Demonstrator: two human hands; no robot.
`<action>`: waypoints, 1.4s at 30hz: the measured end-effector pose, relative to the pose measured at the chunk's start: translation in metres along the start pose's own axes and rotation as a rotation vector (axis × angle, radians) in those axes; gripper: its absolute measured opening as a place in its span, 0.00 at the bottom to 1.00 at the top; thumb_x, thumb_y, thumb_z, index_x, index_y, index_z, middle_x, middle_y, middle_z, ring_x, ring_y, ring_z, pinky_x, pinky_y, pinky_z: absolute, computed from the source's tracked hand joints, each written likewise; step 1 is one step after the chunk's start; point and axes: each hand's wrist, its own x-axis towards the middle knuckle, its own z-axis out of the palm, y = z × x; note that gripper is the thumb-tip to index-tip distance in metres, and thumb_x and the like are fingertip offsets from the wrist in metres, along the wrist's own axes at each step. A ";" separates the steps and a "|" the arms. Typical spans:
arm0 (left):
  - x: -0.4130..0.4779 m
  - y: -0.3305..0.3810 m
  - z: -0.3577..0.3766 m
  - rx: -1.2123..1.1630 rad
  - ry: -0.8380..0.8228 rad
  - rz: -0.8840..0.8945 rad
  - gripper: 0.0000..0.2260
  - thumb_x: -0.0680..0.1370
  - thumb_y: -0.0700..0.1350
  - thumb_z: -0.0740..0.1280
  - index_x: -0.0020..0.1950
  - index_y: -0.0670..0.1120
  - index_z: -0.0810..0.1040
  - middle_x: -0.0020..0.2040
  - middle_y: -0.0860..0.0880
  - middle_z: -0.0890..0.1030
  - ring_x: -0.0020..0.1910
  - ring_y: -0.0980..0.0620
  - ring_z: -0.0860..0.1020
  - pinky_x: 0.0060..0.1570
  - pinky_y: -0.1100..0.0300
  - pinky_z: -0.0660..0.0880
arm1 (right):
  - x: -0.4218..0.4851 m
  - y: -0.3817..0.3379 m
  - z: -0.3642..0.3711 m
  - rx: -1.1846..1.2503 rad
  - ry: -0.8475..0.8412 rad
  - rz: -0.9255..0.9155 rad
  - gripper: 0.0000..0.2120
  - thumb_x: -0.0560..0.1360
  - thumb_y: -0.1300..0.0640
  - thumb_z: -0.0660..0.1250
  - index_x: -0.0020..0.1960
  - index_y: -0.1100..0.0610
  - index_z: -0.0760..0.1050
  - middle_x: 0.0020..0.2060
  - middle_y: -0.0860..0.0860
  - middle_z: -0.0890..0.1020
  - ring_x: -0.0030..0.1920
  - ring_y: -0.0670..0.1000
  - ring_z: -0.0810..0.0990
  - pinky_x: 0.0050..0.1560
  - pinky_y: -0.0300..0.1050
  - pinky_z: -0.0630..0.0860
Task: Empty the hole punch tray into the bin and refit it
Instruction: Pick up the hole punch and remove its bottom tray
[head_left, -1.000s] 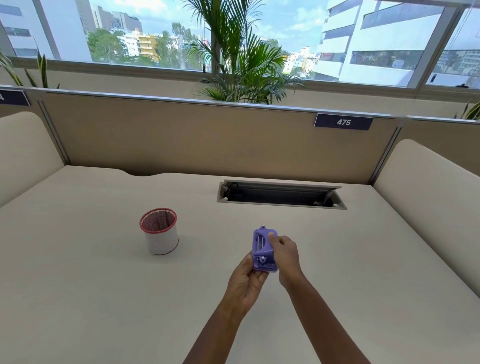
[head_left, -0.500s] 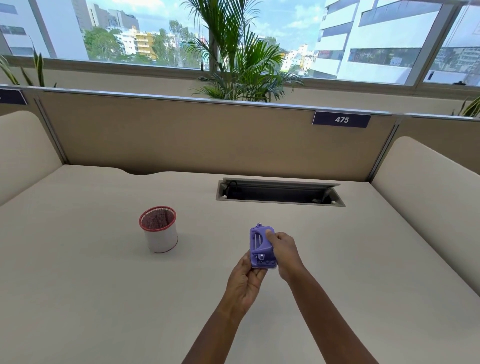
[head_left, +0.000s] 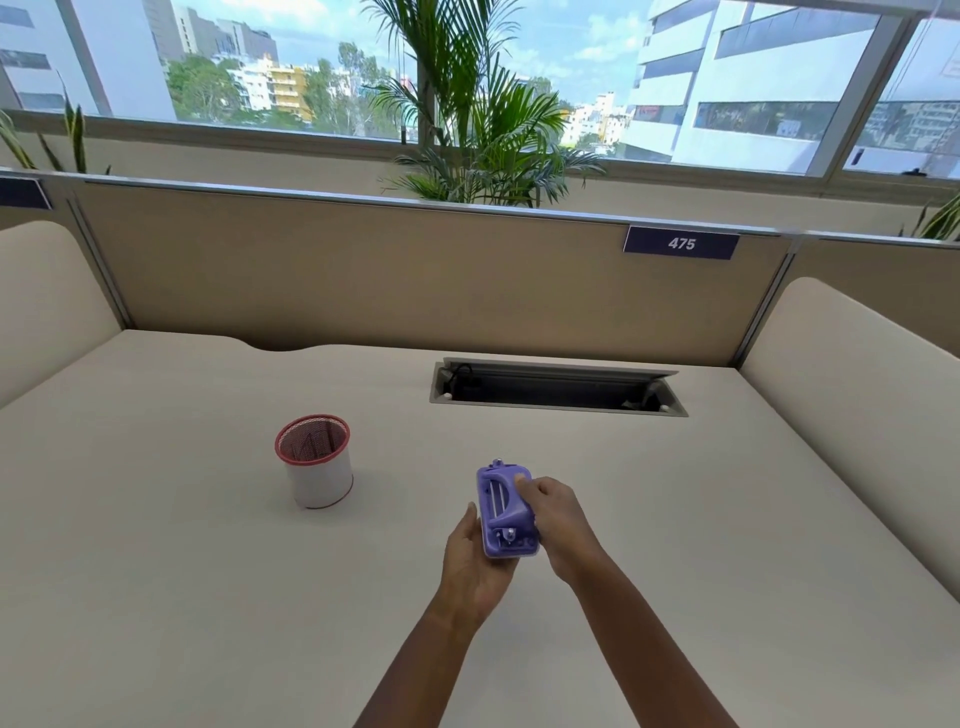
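A purple hole punch (head_left: 505, 509) is held above the desk, a little right of centre. My left hand (head_left: 470, 564) cups it from below and from the left side. My right hand (head_left: 556, 522) grips its right side, with the thumb laid on its top. Its tray is hidden under the punch and my palm. The bin (head_left: 315, 461), a small white mesh cup with a red rim, stands upright on the desk to the left of my hands, apart from them.
The beige desk (head_left: 182, 597) is fenced by a tan partition at the back and padded side panels. An open cable slot (head_left: 558, 389) lies in the desk behind my hands. A palm plant (head_left: 467, 114) stands beyond the partition.
Both hands keep their hold on the punch. My left hand has slid further up under it and the punch has tipped slightly. The bin has stayed put.
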 end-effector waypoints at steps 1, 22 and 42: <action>0.001 0.001 0.000 -0.017 0.022 -0.013 0.15 0.81 0.47 0.52 0.51 0.40 0.74 0.46 0.39 0.77 0.44 0.43 0.75 0.29 0.54 0.81 | -0.002 0.002 0.002 -0.011 -0.019 0.000 0.09 0.79 0.56 0.58 0.49 0.62 0.71 0.46 0.58 0.77 0.44 0.55 0.75 0.39 0.40 0.74; 0.013 0.007 -0.025 -0.079 -0.009 -0.021 0.19 0.81 0.52 0.52 0.50 0.41 0.76 0.35 0.39 0.85 0.31 0.44 0.84 0.31 0.55 0.81 | -0.004 0.001 -0.004 0.200 -0.156 0.073 0.11 0.79 0.63 0.55 0.47 0.65 0.75 0.35 0.56 0.77 0.34 0.51 0.74 0.34 0.40 0.74; 0.008 -0.003 -0.010 -0.099 -0.216 0.043 0.40 0.39 0.40 0.84 0.51 0.40 0.79 0.42 0.39 0.85 0.37 0.41 0.84 0.35 0.46 0.81 | 0.002 0.008 -0.034 0.992 -0.202 0.431 0.16 0.78 0.65 0.49 0.42 0.66 0.74 0.26 0.62 0.82 0.24 0.57 0.82 0.23 0.48 0.79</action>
